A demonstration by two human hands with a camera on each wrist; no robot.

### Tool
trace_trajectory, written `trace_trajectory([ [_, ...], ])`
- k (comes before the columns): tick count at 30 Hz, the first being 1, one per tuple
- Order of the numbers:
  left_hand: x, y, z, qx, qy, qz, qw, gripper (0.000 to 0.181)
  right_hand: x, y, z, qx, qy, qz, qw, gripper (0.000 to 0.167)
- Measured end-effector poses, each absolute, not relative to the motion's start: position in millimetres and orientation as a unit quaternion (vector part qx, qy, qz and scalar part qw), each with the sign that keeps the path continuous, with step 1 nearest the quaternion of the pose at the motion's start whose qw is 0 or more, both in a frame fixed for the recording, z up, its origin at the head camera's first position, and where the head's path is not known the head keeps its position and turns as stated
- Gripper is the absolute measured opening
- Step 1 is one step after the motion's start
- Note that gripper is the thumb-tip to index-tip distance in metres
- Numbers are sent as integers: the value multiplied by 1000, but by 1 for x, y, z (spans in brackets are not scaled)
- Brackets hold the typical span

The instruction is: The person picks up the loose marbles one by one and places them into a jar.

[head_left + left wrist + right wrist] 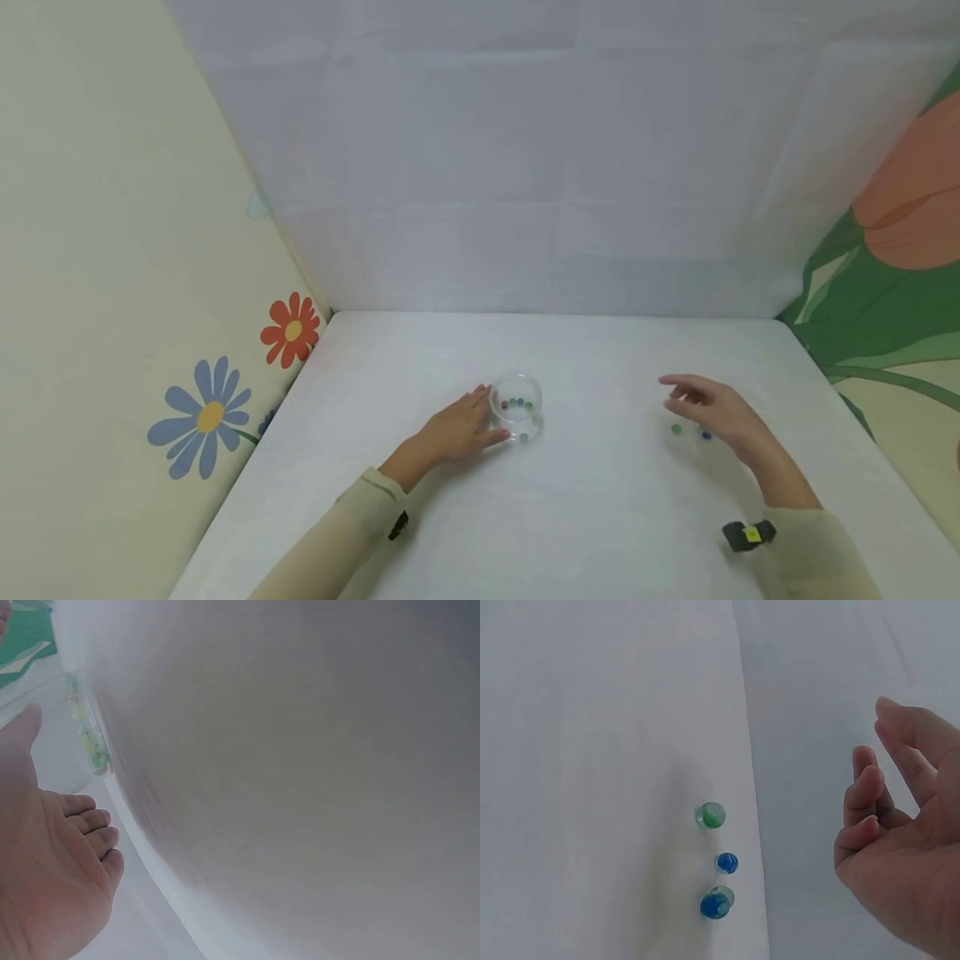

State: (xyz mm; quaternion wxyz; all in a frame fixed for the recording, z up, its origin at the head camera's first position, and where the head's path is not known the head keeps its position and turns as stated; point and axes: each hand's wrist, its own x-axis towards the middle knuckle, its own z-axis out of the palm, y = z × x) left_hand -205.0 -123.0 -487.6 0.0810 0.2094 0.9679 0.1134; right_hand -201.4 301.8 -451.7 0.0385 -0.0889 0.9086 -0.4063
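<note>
A clear, see-through cup (517,419) stands near the middle of the table, with several green and reddish marbles (96,754) in its bottom. My left hand (459,427) is at the cup's left side, fingers extended and thumb in front of it; whether the skin touches the wall I cannot tell. Over to the right, my right hand (716,412) hovers above the table with loosely bent fingers and holds nothing. Below it lie a green glass marble (711,815), a small blue marble (727,862), and a larger blue marble (715,906) overlapping a paler one.
The white table (600,517) backs onto a hanging white cloth (465,167). Flower-patterned walls (112,292) flank it on both sides. A black device with a yellow mark (752,534) is at the right sleeve cuff.
</note>
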Motion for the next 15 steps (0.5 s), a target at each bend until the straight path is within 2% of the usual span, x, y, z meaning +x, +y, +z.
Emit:
trace_trajectory([
  [15, -206, -123, -489, 211, 967, 108, 88, 94, -208, 334, -461, -130, 915, -382, 25, 52],
])
